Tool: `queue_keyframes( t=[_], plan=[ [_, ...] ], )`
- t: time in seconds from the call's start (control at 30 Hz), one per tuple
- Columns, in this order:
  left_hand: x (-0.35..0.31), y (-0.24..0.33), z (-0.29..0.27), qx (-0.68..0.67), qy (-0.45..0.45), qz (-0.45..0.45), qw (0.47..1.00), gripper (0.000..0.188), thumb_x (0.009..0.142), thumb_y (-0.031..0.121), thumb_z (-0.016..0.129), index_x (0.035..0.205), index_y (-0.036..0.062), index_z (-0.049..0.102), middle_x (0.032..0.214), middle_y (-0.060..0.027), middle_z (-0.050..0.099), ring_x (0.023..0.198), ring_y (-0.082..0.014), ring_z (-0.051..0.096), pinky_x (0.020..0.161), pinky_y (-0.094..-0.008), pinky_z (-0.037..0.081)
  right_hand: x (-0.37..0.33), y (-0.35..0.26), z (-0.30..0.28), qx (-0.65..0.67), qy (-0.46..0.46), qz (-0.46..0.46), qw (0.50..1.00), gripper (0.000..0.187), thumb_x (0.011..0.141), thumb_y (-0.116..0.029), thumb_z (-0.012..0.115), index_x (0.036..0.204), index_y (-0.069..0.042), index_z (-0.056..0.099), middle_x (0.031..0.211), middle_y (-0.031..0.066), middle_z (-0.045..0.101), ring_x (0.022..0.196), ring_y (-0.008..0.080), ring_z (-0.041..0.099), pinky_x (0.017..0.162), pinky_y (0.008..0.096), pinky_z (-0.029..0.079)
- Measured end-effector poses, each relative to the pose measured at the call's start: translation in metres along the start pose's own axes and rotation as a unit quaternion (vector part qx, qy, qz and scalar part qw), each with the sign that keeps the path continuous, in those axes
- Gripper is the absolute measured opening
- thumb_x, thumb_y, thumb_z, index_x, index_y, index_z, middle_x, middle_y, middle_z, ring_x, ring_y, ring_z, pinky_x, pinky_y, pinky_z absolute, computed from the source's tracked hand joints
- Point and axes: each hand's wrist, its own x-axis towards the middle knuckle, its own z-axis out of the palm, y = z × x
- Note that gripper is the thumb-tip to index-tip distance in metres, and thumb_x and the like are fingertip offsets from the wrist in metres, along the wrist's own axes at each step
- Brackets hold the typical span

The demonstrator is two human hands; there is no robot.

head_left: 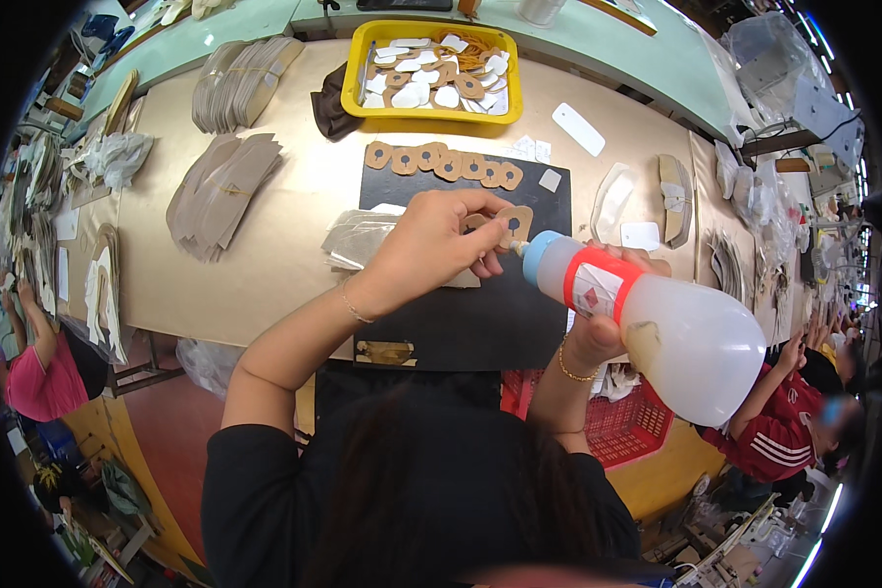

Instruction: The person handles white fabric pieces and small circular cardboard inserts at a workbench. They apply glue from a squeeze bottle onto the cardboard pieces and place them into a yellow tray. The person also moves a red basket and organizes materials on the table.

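Note:
My left hand (449, 242) pinches a small tan cut piece (521, 218) with a dark keyhole-shaped mark, held above the black mat (461, 328). Wrapped around a translucent white squeeze bottle (701, 338) is my right hand (595, 340). The bottle is tilted, its light-blue cap toward my left hand and its nozzle at the lower edge of the tan piece; whether they touch I cannot tell. A red band circles the bottle. Several similar tan pieces (448, 165) lie in an overlapping row at the mat's far edge. Greyish sheets (355, 238) lie partly behind my left forearm.
A yellow tray (431, 114) of tan and white pieces stands at the back. Bundles of beige cut sheets (223, 191) lie on the left, and another bundle (674, 201) on the right. A red basket (632, 431) sits below the table's front edge. Other people work at both sides.

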Motion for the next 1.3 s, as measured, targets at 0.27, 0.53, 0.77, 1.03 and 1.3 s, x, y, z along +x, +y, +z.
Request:
queue_keyframes(
  t=[0.27, 0.53, 0.77, 1.03, 1.3],
  plan=[
    [0.003, -0.006, -0.004, -0.014, -0.002, -0.020, 1.000, 0.028, 0.092, 0.016, 0.054, 0.106, -0.0078, 0.058, 0.078, -0.0098, 0.063, 0.064, -0.0123, 0.063, 0.056, -0.0236, 0.054, 0.001, 0.000, -0.009, 0.004, -0.021, 0.013, 1.000, 0.077, 0.064, -0.052, 0.078, 0.109, 0.005, 0.050, 0.096, 0.0118, 0.052, 0.086, 0.0233, 0.060, 0.078, 0.0360, 0.053],
    [0.054, -0.047, -0.032, 0.074, 0.006, -0.108, 0.991, 0.021, 0.089, 0.011, 0.053, 0.096, -0.0079, 0.058, 0.072, -0.0118, 0.062, 0.054, -0.0149, 0.062, 0.047, -0.0239, 0.052, -0.002, -0.002, -0.010, 0.067, 0.022, 0.058, 0.996, 0.075, 0.063, -0.047, 0.081, 0.109, 0.004, 0.050, 0.098, 0.0105, 0.050, 0.087, 0.0229, 0.059, 0.081, 0.0377, 0.052],
    [0.101, -0.055, -0.030, 0.129, -0.006, -0.055, 0.990, 0.022, 0.088, 0.009, 0.052, 0.102, -0.0070, 0.048, 0.069, -0.0097, 0.061, 0.050, -0.0158, 0.061, 0.043, -0.0243, 0.050, -0.006, -0.003, -0.014, 0.056, 0.014, 0.069, 0.996, 0.076, 0.064, -0.045, 0.081, 0.111, 0.004, 0.048, 0.097, 0.0098, 0.051, 0.090, 0.0235, 0.059, 0.082, 0.0372, 0.052],
    [0.077, -0.061, -0.033, -0.077, 0.031, -0.070, 0.994, 0.023, 0.090, 0.012, 0.050, 0.106, -0.0018, 0.042, 0.077, -0.0110, 0.054, 0.063, -0.0160, 0.054, 0.063, -0.0294, 0.047, -0.014, 0.005, -0.024, 0.101, 0.013, 0.071, 0.992, 0.056, 0.070, -0.029, 0.077, 0.113, -0.005, 0.049, 0.104, 0.0081, 0.057, 0.094, 0.0195, 0.059, 0.082, 0.0337, 0.051],
    [0.052, -0.029, -0.019, -0.024, 0.012, -0.012, 1.000, 0.027, 0.085, 0.010, 0.061, 0.107, -0.0026, 0.053, 0.081, -0.0083, 0.059, 0.070, -0.0156, 0.063, 0.059, -0.0236, 0.051, -0.020, 0.018, -0.025, -0.114, -0.037, 0.045, 0.992, 0.051, 0.073, -0.029, 0.075, 0.112, -0.006, 0.052, 0.105, 0.0066, 0.058, 0.097, 0.0197, 0.059, 0.082, 0.0350, 0.051]
  ],
)
